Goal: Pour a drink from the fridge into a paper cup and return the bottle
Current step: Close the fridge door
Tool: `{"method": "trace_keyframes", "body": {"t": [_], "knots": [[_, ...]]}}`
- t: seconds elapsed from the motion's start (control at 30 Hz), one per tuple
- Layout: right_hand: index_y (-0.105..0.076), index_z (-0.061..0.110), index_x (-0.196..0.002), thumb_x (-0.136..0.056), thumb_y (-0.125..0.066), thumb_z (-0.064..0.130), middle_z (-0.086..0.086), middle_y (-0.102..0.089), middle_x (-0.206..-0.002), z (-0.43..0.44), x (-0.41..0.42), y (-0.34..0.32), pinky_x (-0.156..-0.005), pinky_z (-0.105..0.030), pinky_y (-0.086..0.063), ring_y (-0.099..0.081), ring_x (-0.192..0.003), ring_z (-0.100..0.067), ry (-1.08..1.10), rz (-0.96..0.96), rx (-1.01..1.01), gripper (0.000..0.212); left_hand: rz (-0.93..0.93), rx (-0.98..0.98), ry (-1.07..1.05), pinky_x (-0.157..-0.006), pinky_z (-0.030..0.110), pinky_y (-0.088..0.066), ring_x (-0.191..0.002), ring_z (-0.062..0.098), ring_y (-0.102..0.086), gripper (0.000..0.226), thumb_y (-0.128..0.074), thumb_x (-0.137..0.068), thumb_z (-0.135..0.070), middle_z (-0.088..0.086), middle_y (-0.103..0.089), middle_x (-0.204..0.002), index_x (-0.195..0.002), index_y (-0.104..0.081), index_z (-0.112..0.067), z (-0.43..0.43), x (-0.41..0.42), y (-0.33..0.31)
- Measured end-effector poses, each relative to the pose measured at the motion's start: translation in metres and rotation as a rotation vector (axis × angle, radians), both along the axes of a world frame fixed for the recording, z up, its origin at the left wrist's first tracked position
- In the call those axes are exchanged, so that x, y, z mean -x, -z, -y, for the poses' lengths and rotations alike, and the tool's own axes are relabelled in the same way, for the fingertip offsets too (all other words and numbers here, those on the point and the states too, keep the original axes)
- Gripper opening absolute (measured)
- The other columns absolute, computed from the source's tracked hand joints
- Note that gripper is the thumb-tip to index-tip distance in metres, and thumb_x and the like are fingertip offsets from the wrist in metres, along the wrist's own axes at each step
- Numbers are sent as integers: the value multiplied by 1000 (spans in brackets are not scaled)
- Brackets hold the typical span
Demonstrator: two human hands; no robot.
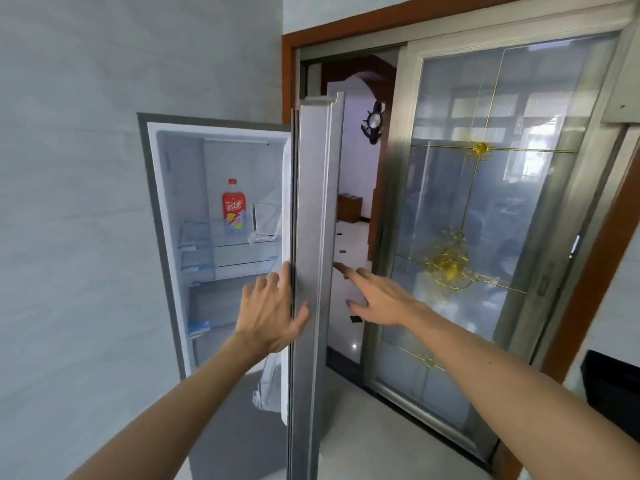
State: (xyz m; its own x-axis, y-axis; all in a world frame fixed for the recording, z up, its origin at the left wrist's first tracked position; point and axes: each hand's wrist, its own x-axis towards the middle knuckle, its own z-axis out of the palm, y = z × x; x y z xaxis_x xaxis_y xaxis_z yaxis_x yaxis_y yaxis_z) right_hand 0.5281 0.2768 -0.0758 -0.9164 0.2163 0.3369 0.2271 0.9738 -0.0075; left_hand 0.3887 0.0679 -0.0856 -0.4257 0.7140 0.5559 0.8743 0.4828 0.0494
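The fridge [173, 271] stands open, its grey door [311, 237] swung out edge-on toward me. A red-labelled drink bottle [234, 211] with a red cap stands upright on a glass shelf [242, 242] inside. My left hand [273, 313] is spread flat against the inner edge of the door, fingers apart, holding nothing. My right hand [374, 299] hovers on the outer side of the door, fingers extended, empty. No paper cup is in view.
A sliding glass door [485, 220] with gold ornament stands to the right, beside an open doorway [353, 202] into another room. A grey wall [69, 202] fills the left. A dark object [613, 389] sits at the right edge.
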Motion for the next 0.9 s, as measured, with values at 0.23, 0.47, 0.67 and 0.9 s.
{"method": "trace_keyframes", "body": {"t": [0.23,0.47,0.67,0.9], "knots": [[-7,37,-153,-95,-55,43,-7,-46,-132,43,78,-26,-64,-28,-54,-58,-78,-14,-81,-175,20,76,121,-54,-88,-100,47,-46,-117,28,-56,102,-8,-78,-75,11,-54,-136,-156,-8,-9,37,63,2],[-13,31,-151,-91,-61,44,-7,-37,-137,90,163,-61,-83,-41,-57,-56,-107,-23,-145,-397,7,77,224,-34,-111,-102,47,-49,-126,31,-54,92,-27,-89,-67,8,-44,-150,-156,3,-11,61,126,7],[-22,20,-151,-90,-64,38,-12,-31,-140,115,226,-89,-94,-42,-52,-47,-117,-25,-163,-521,-1,76,349,-48,-85,-99,48,-52,-125,34,-55,87,-39,-90,-61,12,-42,-151,-153,-2,-15,74,180,10],[-26,25,-151,-90,-64,41,-16,-19,-153,128,285,-113,-110,-48,-40,-31,-137,-31,-169,-595,-115,74,476,-116,-36,-94,49,-53,-110,35,-62,81,-38,-80,-53,16,-55,-134,-147,-10,-17,81,226,2]]}}
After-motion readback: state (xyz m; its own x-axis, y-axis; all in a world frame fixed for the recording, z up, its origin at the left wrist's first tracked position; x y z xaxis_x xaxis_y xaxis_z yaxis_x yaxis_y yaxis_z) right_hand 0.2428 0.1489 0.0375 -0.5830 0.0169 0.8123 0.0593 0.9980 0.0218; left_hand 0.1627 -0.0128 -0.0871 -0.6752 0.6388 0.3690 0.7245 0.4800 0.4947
